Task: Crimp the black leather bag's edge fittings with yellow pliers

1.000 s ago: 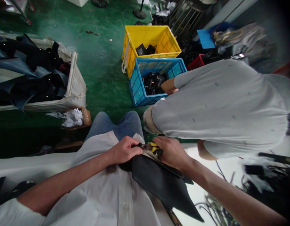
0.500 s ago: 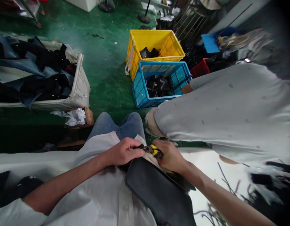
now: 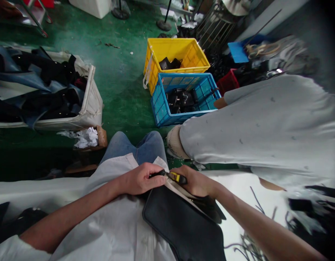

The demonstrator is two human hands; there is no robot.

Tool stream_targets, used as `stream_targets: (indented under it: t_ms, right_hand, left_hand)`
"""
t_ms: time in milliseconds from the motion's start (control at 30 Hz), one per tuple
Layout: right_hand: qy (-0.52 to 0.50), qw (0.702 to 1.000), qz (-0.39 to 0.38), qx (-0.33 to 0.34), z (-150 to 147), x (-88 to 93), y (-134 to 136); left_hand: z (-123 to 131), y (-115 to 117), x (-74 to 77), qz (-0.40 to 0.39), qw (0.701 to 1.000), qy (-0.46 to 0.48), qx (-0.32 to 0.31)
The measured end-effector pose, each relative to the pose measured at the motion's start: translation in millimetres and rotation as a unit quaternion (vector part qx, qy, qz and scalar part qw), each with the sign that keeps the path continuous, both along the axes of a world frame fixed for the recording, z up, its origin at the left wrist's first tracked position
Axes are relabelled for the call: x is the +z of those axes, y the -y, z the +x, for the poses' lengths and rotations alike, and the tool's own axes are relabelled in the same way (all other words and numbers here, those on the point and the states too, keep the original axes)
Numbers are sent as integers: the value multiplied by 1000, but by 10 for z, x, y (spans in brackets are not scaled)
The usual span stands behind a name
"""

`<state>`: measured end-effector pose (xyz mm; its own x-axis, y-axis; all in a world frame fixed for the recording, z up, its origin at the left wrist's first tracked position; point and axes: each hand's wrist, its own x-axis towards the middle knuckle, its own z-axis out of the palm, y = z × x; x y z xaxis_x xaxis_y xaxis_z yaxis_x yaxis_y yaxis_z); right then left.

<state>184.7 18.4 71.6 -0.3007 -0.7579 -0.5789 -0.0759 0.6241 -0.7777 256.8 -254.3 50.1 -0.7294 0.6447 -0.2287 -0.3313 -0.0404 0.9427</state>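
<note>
The left hand [image 3: 141, 179] is closed on the upper edge of a black leather piece [image 3: 183, 223], and the right hand [image 3: 196, 181] grips yellow-handled pliers [image 3: 172, 176] just beside it. The pliers lie roughly level, long axis running between the hands, nose toward the left hand. The leather piece lies in the lap below both hands, its long axis slanting down and to the right; beyond the hands stand a blue crate [image 3: 159, 108] and a yellow crate [image 3: 152, 61].
</note>
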Motion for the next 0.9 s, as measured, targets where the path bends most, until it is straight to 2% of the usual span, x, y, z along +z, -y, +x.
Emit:
stream_targets:
  t_ms: [67, 133, 200, 267, 333, 400, 500, 567, 633, 700, 800, 900]
  right_hand:
    - [-119, 992, 5, 39, -129, -2, -14]
    - [-241, 966, -4, 94, -290, 20, -16]
    - [-353, 921, -21, 166, -472, 66, 17]
    - [-443, 862, -38, 244, -660, 131, 97]
    - [-502, 805, -55, 310, -825, 196, 213]
    - [-538, 762, -67, 353, -936, 237, 332]
    - [-582, 715, -94, 376, -958, 227, 427]
    - [-629, 685, -110, 351, -881, 194, 414]
    - [-675, 657, -93, 323, -759, 180, 361]
    - [-687, 655, -22, 313, -618, 211, 306]
    - [-643, 696, 105, 302, -406, 317, 265]
    - [-605, 732, 175, 261, -207, 396, 271]
  left_hand:
    - [-11, -14, -11, 4, 999, 35, -7]
    - [-26, -39, -18, 7, 999, 50, -10]
    - [-46, -63, -21, 14, 999, 44, -14]
    - [-66, -70, -22, 19, 999, 37, -22]
    - [-76, -53, -24, 18, 999, 33, -25]
    - [-70, -21, -29, 18, 999, 38, -22]
    - [-32, 17, -52, 23, 997, 66, -16]
    - [-3, 20, -80, 24, 995, 96, 8]
    - [11, 6, -118, 23, 991, 124, 45]
    - [6, -15, -157, 25, 986, 149, 68]
    - [-21, -47, -204, 27, 983, 171, 67]
    - [-40, -70, -242, 28, 980, 187, 63]
